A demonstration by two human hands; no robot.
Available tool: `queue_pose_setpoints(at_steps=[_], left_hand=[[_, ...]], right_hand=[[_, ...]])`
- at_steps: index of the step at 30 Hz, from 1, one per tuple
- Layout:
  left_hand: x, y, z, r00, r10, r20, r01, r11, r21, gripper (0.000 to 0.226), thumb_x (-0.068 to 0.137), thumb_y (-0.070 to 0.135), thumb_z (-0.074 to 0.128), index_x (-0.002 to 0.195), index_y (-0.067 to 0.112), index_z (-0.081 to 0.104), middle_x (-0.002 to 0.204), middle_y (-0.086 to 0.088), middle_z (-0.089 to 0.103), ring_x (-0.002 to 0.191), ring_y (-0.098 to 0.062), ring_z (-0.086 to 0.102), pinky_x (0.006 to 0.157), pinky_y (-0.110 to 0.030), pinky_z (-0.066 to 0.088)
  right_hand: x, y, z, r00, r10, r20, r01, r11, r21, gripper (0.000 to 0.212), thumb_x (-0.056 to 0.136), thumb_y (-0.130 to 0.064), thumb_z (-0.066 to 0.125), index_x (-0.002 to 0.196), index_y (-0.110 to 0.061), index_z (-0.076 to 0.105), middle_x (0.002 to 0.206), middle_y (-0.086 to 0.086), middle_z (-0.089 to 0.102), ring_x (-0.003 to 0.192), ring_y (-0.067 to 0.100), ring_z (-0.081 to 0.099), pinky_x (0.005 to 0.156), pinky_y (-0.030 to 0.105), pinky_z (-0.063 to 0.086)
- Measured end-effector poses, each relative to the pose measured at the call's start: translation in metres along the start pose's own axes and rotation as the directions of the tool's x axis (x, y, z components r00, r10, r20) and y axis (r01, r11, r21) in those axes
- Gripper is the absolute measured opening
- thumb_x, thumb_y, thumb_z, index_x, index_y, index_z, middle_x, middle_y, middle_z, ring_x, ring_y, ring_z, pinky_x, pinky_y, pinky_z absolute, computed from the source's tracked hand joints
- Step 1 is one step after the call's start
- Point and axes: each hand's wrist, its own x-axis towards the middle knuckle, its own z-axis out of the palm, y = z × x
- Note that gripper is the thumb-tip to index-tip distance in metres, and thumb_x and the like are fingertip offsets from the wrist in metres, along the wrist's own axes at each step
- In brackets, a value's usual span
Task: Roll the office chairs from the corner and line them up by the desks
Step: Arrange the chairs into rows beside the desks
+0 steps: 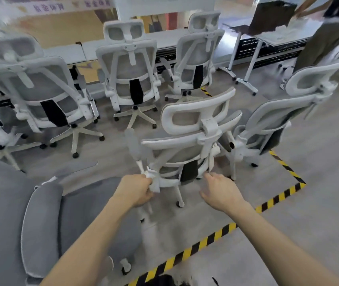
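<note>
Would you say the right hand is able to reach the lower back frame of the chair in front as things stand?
Probably yes: the right hand is open right beside the lower frame of the chair, with nothing between them, while the left hand already grips the other side.

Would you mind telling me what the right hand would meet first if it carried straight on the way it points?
Most likely the lower back frame of the nearest chair; the right hand is open just short of it, though depth is unclear.

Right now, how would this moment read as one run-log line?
stage: rolling a chair | left hand: gripping chair frame | right hand: at frame, grip unclear | three chairs at desk
</note>
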Motion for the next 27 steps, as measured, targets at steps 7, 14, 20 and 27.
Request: queue_pose_setpoints(at_steps=[7,14,20,27], left_hand=[[-0.088,-0.06,0.036,0.996,0.069,-0.048,-0.065,0.995,0.073,0.036,0.101,0.05,0.059,0.129,0.028,0.069,0.13,0.003,0.072,0.124,-0.026,0.068,0.099,-0.04,0.055],[-0.239,-0.163,0.075,0.997,0.033,0.068,-0.041,0.992,0.116,0.04,0.103,0.057,0.058,0.129,0.028,0.069,0.131,0.003,0.072,0.125,-0.025,0.068,0.095,-0.04,0.056],[-0.32,-0.28,0.054,0.994,-0.1,-0.032,0.104,0.979,0.176,0.042,0.104,0.058,0.058,0.132,0.031,0.071,0.131,0.002,0.074,0.125,-0.026,0.069,0.099,-0.039,0.055],[-0.327,-0.433,0.02,0.957,-0.068,-0.283,0.09,0.994,0.065,0.047,0.107,0.066,0.045,0.114,0.035,0.08,0.11,0.003,0.081,0.106,-0.027,0.07,0.093,-0.039,0.05]], right_hand=[[-0.078,-0.096,0.043,0.999,0.031,-0.025,-0.031,0.999,-0.008,0.04,0.103,-0.044,0.06,0.131,-0.015,0.058,0.124,0.005,0.066,0.118,0.03,0.063,0.093,0.043,0.055],[-0.156,-0.238,0.118,1.0,0.003,0.014,-0.004,0.997,0.081,0.036,0.102,-0.046,0.062,0.122,-0.015,0.059,0.12,0.005,0.064,0.112,0.03,0.065,0.083,0.041,0.056],[-0.177,-0.377,0.143,0.989,-0.147,0.032,0.143,0.984,0.106,0.043,0.103,-0.047,0.06,0.132,-0.015,0.06,0.125,0.005,0.066,0.114,0.029,0.064,0.089,0.042,0.056],[-0.168,-0.537,0.15,0.958,-0.285,0.024,0.271,0.932,0.239,0.068,0.1,-0.074,0.052,0.132,-0.015,0.061,0.124,0.005,0.067,0.117,0.03,0.064,0.095,0.043,0.053]])
